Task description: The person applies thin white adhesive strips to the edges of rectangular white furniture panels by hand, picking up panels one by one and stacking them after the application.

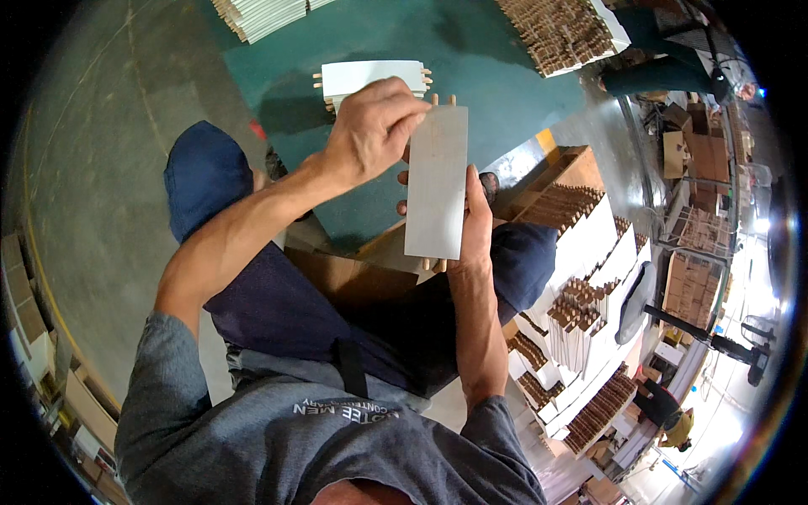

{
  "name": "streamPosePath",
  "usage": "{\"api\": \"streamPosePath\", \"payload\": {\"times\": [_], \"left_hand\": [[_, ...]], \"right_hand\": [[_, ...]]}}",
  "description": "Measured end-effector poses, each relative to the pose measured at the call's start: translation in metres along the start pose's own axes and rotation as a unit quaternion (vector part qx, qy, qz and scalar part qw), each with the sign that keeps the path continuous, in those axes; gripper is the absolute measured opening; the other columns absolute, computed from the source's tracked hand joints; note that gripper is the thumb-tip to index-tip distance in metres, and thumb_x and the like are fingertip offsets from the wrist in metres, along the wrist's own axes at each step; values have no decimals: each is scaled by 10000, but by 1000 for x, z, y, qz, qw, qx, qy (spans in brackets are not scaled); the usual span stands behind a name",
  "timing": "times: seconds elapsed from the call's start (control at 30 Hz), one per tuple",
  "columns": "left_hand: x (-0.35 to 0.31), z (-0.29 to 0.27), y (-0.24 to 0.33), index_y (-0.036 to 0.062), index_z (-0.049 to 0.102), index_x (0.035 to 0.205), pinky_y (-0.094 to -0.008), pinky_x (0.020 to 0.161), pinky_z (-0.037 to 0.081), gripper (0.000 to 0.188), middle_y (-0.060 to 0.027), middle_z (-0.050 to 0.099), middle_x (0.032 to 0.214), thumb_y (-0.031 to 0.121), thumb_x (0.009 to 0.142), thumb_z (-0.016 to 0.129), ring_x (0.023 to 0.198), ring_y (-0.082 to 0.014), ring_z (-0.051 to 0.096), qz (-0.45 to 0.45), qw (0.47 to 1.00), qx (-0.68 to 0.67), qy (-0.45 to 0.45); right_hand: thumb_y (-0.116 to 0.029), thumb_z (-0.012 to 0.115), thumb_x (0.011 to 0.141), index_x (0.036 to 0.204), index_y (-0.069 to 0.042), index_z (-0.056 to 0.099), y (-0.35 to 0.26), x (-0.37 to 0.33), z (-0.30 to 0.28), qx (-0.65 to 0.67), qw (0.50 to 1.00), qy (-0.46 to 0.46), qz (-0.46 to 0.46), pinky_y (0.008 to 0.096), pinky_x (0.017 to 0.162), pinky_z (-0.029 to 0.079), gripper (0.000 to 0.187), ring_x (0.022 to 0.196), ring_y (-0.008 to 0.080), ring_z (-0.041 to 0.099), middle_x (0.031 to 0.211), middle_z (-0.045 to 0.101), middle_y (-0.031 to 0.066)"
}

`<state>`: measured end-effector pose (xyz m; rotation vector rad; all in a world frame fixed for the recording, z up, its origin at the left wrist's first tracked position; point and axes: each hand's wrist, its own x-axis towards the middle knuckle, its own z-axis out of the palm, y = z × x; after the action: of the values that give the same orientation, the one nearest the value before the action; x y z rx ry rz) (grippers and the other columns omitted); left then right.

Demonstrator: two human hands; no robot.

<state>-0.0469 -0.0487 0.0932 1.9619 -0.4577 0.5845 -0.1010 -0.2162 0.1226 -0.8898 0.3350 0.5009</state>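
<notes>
My right hand [477, 220] holds a narrow white board [437, 185] upright in front of me. Its thumb lies along the right edge, and fingertips show past the left edge. Pairs of light wooden dowels [453, 100] stick out of the board's two short ends. My left hand [376, 126] is closed in a pinch at the upper left corner, right beside one dowel; the fingertips hide what they grip. Just beyond, a small stack of white boards [370, 77] with dowels in their ends lies on the green table [497, 109].
Large stacks of dowelled boards stand at the table's far left [268, 15] and far right [562, 34]. More piled boards [581, 252] rise to my right, next to a fan-like grey object on a black pole [686, 328]. Other people [661, 408] are at the right side.
</notes>
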Motion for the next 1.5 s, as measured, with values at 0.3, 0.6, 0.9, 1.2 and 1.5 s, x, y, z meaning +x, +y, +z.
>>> {"api": "streamPosePath", "payload": {"times": [0.3,0.6,0.9,1.2,1.5], "left_hand": [[-5,1,-2,9,692,901,-346,649,526,60,-113,646,831,27,847,672,740,-228,649,-10,999,35,-24],[-5,4,0,15,676,859,-361,608,509,58,-98,595,765,42,848,627,711,-249,612,5,999,42,-17],[-25,10,23,-7,663,863,-362,614,507,97,-111,574,783,-37,800,596,720,-247,593,83,991,-15,-99],[-38,16,40,6,683,891,-350,640,532,102,-106,619,800,-24,805,637,746,-229,629,61,992,-54,-92],[-57,20,60,26,673,839,-358,630,509,84,-79,610,772,27,780,732,728,-211,625,60,979,-114,-157]], "right_hand": [[-481,278,1045,1243,-15,543,3,2,-12,-17,999,-11,31,362,643,582,571,772,279,681,984,666,156],[-489,253,1050,1276,-17,520,3,2,-17,-24,999,-29,37,355,706,583,588,841,244,676,1047,657,154],[-429,312,1057,1360,1,474,9,13,-35,53,998,-11,36,393,907,539,550,1056,284,633,1227,605,177],[-476,321,1046,1304,-33,523,4,16,-21,42,999,-34,-4,353,778,565,551,949,230,653,1094,638,135],[-474,310,1046,1393,-36,462,1,20,-26,52,996,-73,-19,355,890,528,580,1065,220,598,1281,580,159]]}}
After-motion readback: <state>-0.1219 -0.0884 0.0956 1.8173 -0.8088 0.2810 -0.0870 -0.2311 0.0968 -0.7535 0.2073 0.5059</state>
